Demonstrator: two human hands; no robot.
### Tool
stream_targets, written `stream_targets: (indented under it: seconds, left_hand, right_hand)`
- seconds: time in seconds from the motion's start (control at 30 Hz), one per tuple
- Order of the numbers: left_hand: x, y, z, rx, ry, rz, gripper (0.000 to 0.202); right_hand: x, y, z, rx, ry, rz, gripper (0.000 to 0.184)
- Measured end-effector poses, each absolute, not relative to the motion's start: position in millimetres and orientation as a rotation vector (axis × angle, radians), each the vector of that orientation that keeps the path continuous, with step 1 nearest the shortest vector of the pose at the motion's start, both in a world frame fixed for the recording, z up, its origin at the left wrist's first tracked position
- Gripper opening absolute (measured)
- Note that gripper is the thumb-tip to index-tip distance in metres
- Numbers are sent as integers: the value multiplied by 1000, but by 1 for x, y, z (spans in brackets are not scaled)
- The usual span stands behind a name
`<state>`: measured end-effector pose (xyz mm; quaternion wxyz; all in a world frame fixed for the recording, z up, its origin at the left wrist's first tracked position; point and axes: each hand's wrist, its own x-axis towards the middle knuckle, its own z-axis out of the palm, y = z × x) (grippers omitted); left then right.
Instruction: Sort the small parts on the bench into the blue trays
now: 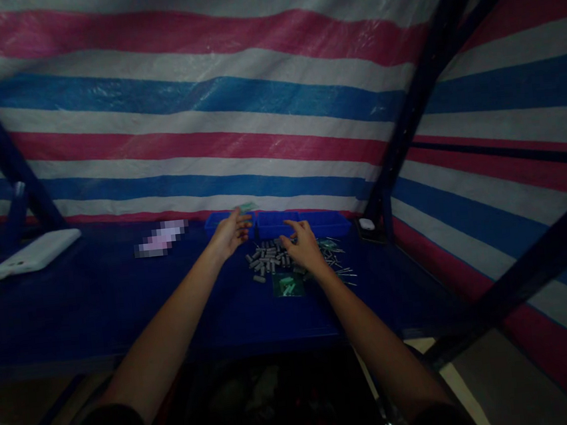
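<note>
My left hand (230,235) is raised at the left blue bin (213,224), its thumb and fingers closed on a small clear greenish plastic bag (247,206). Over a pile of short grey cylinders (267,259) hovers my right hand (302,244), thumb and forefinger spread with nothing visible between them. Another clear plastic bag (287,285) with pale green pieces inside lies in front of the pile. Thin metal pins (345,274) are scattered to the right of my right hand, partly hidden behind it.
More blue bins (279,225) line the back of the blue table (173,316). A white power bank (41,251) with a cable lies at left, near a blurred pinkish item (162,239). At right a small white case (365,224) sits by the frame post (386,206). Striped sheeting hangs behind.
</note>
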<state>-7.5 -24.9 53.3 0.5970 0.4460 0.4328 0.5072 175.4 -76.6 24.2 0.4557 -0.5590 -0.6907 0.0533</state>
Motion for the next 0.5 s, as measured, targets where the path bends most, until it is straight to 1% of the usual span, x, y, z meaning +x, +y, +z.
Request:
stream_targets:
  seconds: [0.07, 0.1, 0.17, 0.23, 0.37, 0.5]
  left_hand:
    - [-16, -21, 53, 1078, 1024, 1083, 48]
    - [-18, -20, 50, 1131, 1067, 1034, 51]
    - [-19, -23, 41, 1331, 1199, 972, 48]
    - [-13, -29, 32, 1657, 1324, 922, 40]
    - [2, -39, 18, 2280, 1381, 832, 30]
    - [8, -42, 12, 2508, 1387, 861, 30]
  right_hand:
    - [180, -75, 25, -1413, -1687, 135, 35]
    - [183, -73, 25, -1438, -1684, 129, 33]
    - [192, -69, 25, -1521, -1684, 80, 30]
    - [203, -65, 23, -1647, -1698, 2, 30]
    - [226, -60, 16, -1898, -1776, -39, 35]
    - [232, -60, 10, -1986, -1912, 18, 44]
